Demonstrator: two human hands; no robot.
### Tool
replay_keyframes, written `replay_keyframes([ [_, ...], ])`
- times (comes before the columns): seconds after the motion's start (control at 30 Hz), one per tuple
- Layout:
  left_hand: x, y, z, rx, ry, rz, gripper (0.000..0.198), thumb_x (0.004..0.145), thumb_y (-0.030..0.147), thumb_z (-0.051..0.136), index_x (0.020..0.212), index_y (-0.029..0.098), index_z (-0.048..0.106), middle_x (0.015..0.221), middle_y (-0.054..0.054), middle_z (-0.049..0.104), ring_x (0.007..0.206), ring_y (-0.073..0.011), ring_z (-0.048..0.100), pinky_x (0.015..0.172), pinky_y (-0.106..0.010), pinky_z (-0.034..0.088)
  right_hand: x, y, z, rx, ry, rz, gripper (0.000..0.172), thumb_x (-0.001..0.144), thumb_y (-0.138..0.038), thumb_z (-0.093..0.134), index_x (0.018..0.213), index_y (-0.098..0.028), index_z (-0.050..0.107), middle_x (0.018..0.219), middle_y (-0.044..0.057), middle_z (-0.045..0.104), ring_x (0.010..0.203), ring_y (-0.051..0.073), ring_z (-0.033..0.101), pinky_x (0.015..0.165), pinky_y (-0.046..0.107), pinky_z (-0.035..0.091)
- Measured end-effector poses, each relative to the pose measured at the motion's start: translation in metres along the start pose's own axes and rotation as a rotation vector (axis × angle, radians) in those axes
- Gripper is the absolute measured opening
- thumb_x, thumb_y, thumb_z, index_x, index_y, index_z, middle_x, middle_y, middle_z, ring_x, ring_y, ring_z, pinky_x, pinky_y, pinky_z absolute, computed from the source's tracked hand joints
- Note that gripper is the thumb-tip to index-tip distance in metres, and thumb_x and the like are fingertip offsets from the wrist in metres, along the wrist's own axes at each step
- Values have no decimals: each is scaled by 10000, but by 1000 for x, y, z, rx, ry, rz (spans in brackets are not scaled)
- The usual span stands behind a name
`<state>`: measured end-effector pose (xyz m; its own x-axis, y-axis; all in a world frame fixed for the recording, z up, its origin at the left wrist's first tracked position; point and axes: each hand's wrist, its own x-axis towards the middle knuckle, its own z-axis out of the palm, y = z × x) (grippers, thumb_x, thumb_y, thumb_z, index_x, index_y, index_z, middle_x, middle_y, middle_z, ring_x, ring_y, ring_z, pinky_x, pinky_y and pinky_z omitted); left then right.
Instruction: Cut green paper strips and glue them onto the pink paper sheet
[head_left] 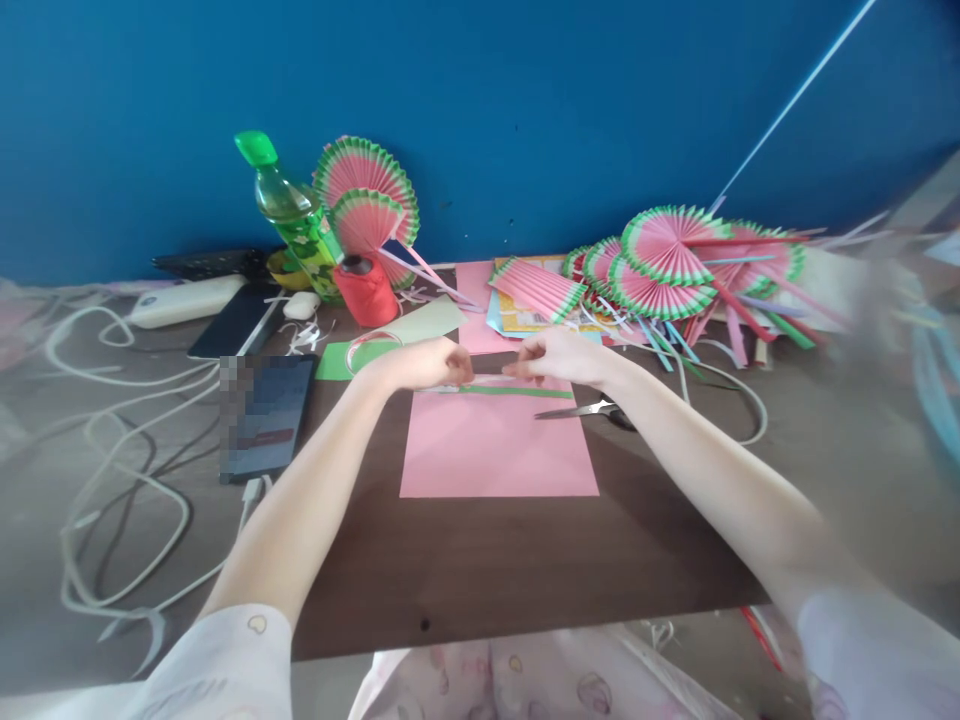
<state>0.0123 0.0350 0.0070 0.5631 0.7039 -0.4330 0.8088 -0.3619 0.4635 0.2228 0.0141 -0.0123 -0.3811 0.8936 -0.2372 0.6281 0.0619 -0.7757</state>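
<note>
A thin pale strip (489,380), perhaps tape, stretches between my two hands just over the top edge of a pink paper sheet (499,450). My left hand (435,364) pinches its left part, fingers curled down. The fingers of my right hand (551,356) are pressed together at its right end. Below my fingers, a narrow green strip (525,393) runs along the sheet's upper edge. Scissors (574,411) lie beside my right wrist, blades pointing left across the sheet and handles partly hidden by the forearm. A tape roll (351,352) lies on green paper (335,362) near my left wrist.
Pleated pink-and-green paper fans (664,285) are piled at the back right; more fans (367,215) lean by a green-capped bottle (289,205) and a red spool (366,292). Phones (274,420) and loose white cables (127,470) cover the left side. A blue wall (480,120) stands behind.
</note>
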Motion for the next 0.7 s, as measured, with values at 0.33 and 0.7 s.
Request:
replay_keyframes([
  [0.33,5,10,12,136,-16,-28,250,695,210,419,838,182,622,847,-31,662,722,-147,572,589,-212,379,0,4,10,-275,-74,122,269,695,-352,638,538,-178,507,482,-2,585,432,124,559,522,238,421],
  [0.7,13,7,19,158,-6,-108,262,697,350,433,823,213,617,805,-23,641,679,-151,544,558,-231,351,0,8,14,-252,-63,122,203,715,-272,603,576,-172,493,491,-6,596,450,117,584,490,195,425],
])
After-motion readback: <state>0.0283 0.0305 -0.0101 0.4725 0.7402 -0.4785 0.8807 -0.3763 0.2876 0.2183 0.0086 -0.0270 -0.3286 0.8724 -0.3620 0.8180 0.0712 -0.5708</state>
